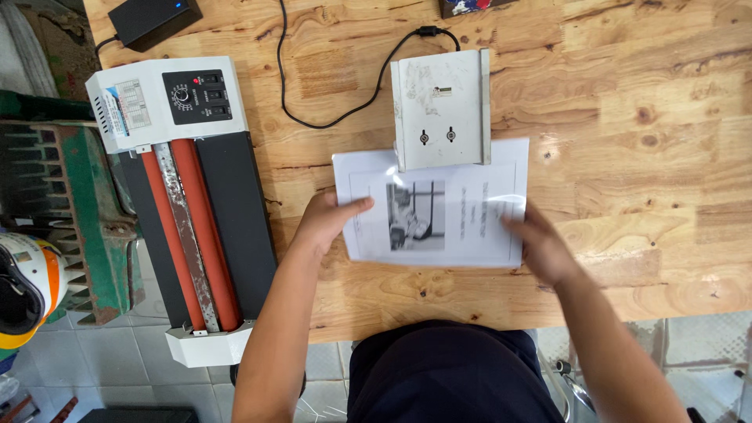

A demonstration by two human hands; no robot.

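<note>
Your left hand (325, 223) and right hand (540, 249) each gripped a side edge of the glossy printed sheet (435, 207), fingers (356, 207) pinching it. It lay flat on the counter (627, 117), its far edge under the metal plate (441, 108). The roll laminator (192, 211) stood apart, unfed.

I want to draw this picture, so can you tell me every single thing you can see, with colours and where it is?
Printed sheet: one, white and glossy with a grey picture, table middle, held at both edges.
Metal plate: one, pale grey, resting on the sheet's top edge.
Roller machine: one, white ends, orange rollers, black cover, table's left edge.
Cable: one, black, looping behind the plate.
Power adapter: one, black, top left.
Wooden table: one, light brown.
Helmet: one, white and orange, far left.
Green metal object: one, left of the machine.
Left hand: on the sheet's left edge.
Right hand: on the sheet's right edge.
</note>
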